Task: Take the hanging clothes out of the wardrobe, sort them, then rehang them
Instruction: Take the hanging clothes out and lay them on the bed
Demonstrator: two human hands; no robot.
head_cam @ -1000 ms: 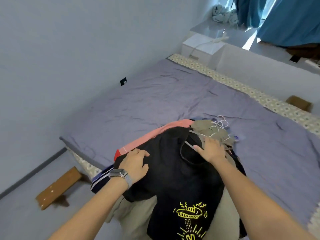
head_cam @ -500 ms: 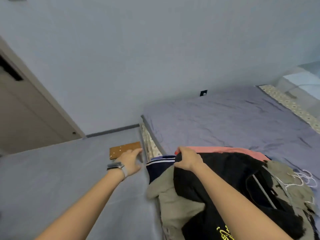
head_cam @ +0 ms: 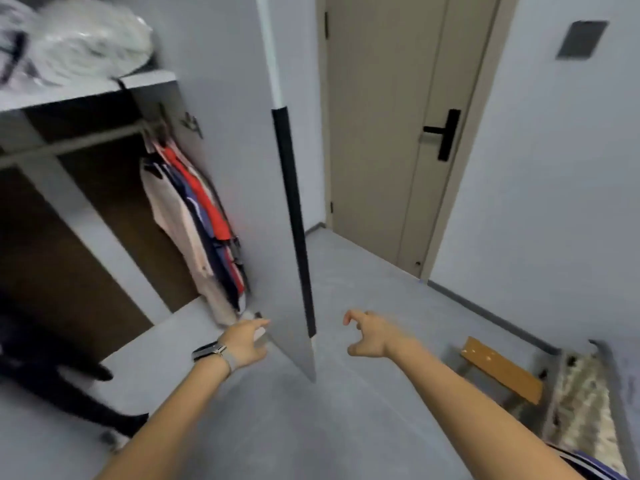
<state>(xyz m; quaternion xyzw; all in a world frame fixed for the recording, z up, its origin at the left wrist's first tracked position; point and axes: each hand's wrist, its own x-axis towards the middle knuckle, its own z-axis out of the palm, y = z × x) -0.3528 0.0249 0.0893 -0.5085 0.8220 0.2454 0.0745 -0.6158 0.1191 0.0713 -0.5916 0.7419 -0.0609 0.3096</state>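
Observation:
The open wardrobe [head_cam: 86, 202] fills the left of the head view. A bunch of hanging clothes [head_cam: 197, 223], cream, navy and red, hangs at the right end of its rail [head_cam: 69, 143]. The wardrobe door [head_cam: 263, 202] stands open, edge-on towards me. My left hand [head_cam: 242, 342], with a watch on the wrist, reaches forward low, just below the hanging clothes and left of the door's bottom edge; it holds nothing. My right hand [head_cam: 370, 336] hangs in the air right of the door with loosely curled fingers, empty.
A white bundle [head_cam: 86, 39] lies on the wardrobe's top shelf. A closed beige room door [head_cam: 391, 133] stands behind. A wooden bench [head_cam: 502, 372] and the bed corner [head_cam: 585, 403] are at the lower right. A dark shape [head_cam: 52, 375] lies at the wardrobe's lower left.
I have turned from the bed to the wardrobe. Both hands left the pile of clothes on the bed and now reach forward empty.

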